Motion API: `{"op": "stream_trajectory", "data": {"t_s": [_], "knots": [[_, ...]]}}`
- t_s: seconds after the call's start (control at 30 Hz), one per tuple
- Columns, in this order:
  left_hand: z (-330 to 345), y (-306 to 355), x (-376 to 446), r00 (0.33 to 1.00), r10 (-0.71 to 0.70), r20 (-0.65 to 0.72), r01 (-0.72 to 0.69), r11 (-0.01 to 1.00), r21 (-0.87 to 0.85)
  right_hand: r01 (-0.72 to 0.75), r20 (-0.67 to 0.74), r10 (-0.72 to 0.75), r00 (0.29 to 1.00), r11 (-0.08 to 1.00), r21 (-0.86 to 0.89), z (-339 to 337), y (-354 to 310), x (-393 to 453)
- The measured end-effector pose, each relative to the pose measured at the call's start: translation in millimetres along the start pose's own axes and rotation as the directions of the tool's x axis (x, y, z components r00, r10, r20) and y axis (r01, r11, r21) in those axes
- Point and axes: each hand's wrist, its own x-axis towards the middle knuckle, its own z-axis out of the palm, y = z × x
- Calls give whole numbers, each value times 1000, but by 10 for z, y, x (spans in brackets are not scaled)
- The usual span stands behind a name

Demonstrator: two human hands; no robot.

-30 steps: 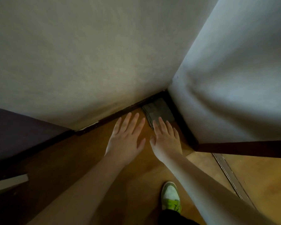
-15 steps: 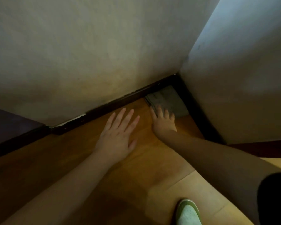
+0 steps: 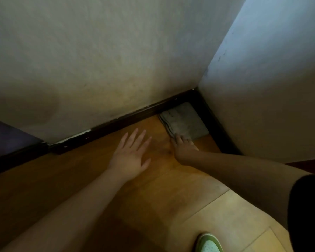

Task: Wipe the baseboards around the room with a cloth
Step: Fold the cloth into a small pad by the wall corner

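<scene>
A folded grey cloth (image 3: 184, 120) lies flat on the wooden floor, tucked into the corner where two dark baseboards meet. One baseboard (image 3: 127, 118) runs along the back wall and the other (image 3: 216, 128) along the right wall. My right hand (image 3: 185, 149) is at the cloth's near edge, with its fingers curled down onto the fabric. My left hand (image 3: 131, 157) is spread flat with straight fingers over the floor, left of the cloth, holding nothing.
Pale walls close in at the back and right. A dark purple panel (image 3: 7, 137) stands at the far left, with chipped white paint (image 3: 75, 138) on the baseboard beside it. My green and white shoe (image 3: 208, 243) is at the bottom edge on the wooden floor (image 3: 153, 197).
The view has dropped closer to the corner. My right hand went from lying flat over the cloth to curling its fingers onto the cloth's near edge. My left hand stays spread.
</scene>
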Motion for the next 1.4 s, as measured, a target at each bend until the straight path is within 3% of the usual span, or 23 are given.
{"op": "stream_trajectory", "data": {"t_s": [0.2,0.3,0.4,0.47,0.57,0.7,0.83,1.07,1.17,1.27,1.4], "knots": [[127,177,-136,996,66,61,-65,998,-13,212,-61,-209,976,975,60,227,49,-296],[292,272,-213,986,113,121,-113,994,-5,393,-155,-388,908,919,2,455,21,-522],[483,331,-298,970,130,205,-132,991,-7,466,-255,-446,858,885,18,722,-5,-788],[621,373,-373,961,148,232,-159,987,28,473,-335,-427,840,878,68,863,-9,-951],[804,467,-462,967,190,170,-206,975,83,425,-451,-276,849,864,271,1000,14,-1119],[940,729,-383,965,240,103,-242,970,8,341,-399,-162,902,834,434,1073,19,-1216],[982,792,-281,971,223,90,-220,975,-35,328,-372,-202,906,890,317,1183,-83,-1307],[956,689,-203,919,387,74,-393,915,96,310,-363,-283,888,951,17,1193,-202,-1257],[907,712,-147,922,384,55,-388,913,127,305,-384,-270,883,952,32,1152,-168,-1206],[828,712,-99,945,315,92,-312,949,-44,273,-415,-148,898,927,259,1139,-81,-1188],[672,636,-119,946,233,225,-123,900,-418,258,-424,16,906,773,579,1173,-13,-1257]]}}
